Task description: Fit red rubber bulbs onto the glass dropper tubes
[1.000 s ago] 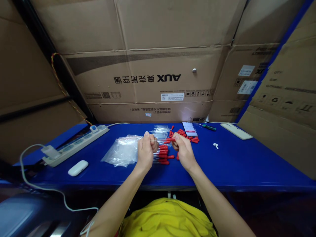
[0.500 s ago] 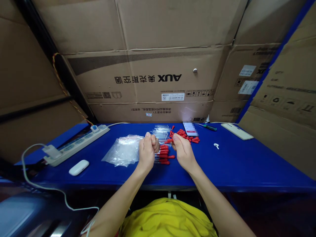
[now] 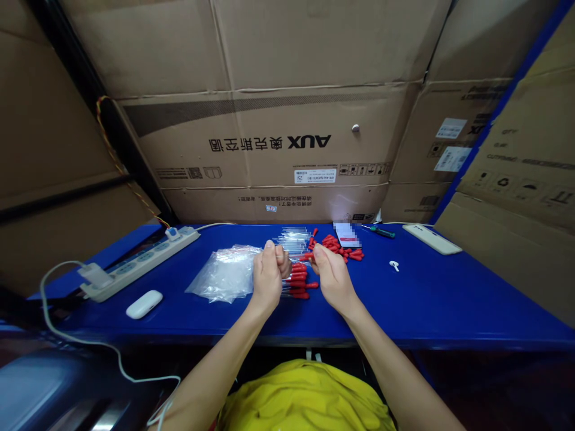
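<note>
My left hand [image 3: 268,275] is closed in a pinch around a thin clear glass dropper tube [image 3: 293,258]. On the tube's right end is a red rubber bulb [image 3: 306,257], pinched by the closed fingers of my right hand [image 3: 333,274]. Just below, between my wrists, several droppers with red bulbs [image 3: 298,276] lie in a row. Loose glass tubes [image 3: 293,238] are heaped behind my hands, and a pile of loose red bulbs [image 3: 331,242] sits to their right. Clear plastic bags [image 3: 223,276] lie left of my left hand.
A white power strip [image 3: 144,263] and a white earbud case [image 3: 144,304] are on the left of the blue table [image 3: 431,305]. A lit phone [image 3: 347,233], a screwdriver [image 3: 381,231], an earbud [image 3: 394,265] and a white phone [image 3: 432,238] lie right. Cardboard [image 3: 269,120] walls the back.
Both hands keep nearly the same place and grip. The red bulb and tube between them have barely shifted.
</note>
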`<action>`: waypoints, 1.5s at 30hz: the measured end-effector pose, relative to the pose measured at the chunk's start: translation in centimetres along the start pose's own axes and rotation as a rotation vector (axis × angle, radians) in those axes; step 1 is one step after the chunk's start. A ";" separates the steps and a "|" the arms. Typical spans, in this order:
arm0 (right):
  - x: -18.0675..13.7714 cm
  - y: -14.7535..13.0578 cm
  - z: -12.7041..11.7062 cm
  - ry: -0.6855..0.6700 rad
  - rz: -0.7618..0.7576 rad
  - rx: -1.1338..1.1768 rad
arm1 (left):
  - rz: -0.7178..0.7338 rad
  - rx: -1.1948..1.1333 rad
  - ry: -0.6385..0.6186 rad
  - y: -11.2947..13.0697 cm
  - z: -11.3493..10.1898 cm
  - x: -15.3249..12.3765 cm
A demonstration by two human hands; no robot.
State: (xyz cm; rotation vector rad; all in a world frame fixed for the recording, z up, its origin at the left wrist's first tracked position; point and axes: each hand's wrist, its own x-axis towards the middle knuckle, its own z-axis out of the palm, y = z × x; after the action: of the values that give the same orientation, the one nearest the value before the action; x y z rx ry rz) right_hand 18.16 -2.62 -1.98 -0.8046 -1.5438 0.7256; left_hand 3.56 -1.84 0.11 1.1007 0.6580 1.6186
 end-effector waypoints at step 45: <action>1.3 -2.1 -2.9 -0.026 0.076 0.300 | -0.138 -0.046 0.002 1.0 0.2 0.6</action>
State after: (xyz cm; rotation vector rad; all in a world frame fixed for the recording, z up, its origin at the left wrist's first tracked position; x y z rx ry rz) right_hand 20.78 -2.72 0.85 -0.6331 -1.3900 0.9997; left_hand 3.29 -1.64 1.24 0.9986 0.6796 1.5098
